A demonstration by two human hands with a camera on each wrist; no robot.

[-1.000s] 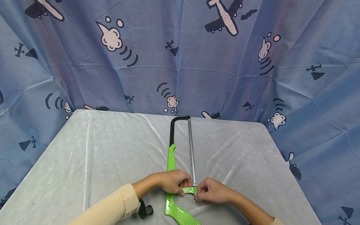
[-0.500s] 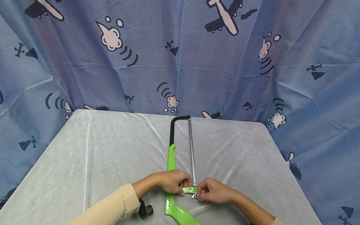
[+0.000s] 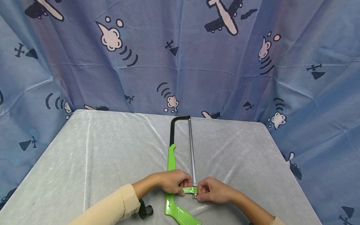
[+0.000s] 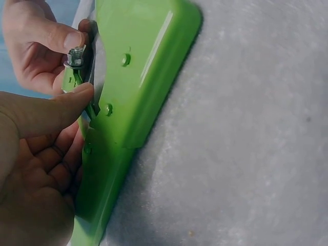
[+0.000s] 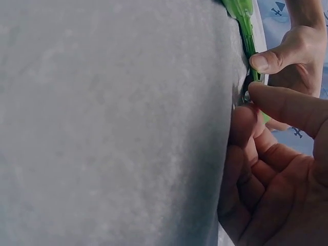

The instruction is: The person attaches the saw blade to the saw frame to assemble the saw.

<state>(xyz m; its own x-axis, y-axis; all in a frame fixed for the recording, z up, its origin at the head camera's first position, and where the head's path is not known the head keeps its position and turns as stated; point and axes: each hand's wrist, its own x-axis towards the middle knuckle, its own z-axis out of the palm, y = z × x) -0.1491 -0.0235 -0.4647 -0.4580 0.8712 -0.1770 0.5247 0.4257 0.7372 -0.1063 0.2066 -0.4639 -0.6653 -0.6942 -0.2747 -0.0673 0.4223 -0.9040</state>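
Observation:
A hacksaw (image 3: 171, 159) with a green handle and a black front bow lies on the table, its blade (image 3: 192, 150) on the right side. My left hand (image 3: 172, 182) pinches the green crosspiece (image 3: 189, 190) between thumb and fingers. Beyond that piece's end sits a small metal wing nut (image 3: 195, 196). The right hand (image 3: 215, 190) has thumb and index fingertip at the nut, pinching it from the right. In the left wrist view, threaded metal (image 4: 77, 55) shows by the right thumb. Fingertips partly hide the nut in the right wrist view.
A black curved object (image 3: 145, 210) lies left of the saw handle, partly behind the left sleeve (image 3: 112, 203). The table (image 3: 121, 150) has a pale grey cloth. A blue patterned curtain (image 3: 146, 78) hangs behind and at both sides.
The right fingertips shifted slightly off the wing nut, then back onto it. Its wings, spread wide half a second ago, now look narrower, so it has turned. The left hand and saw stayed still.

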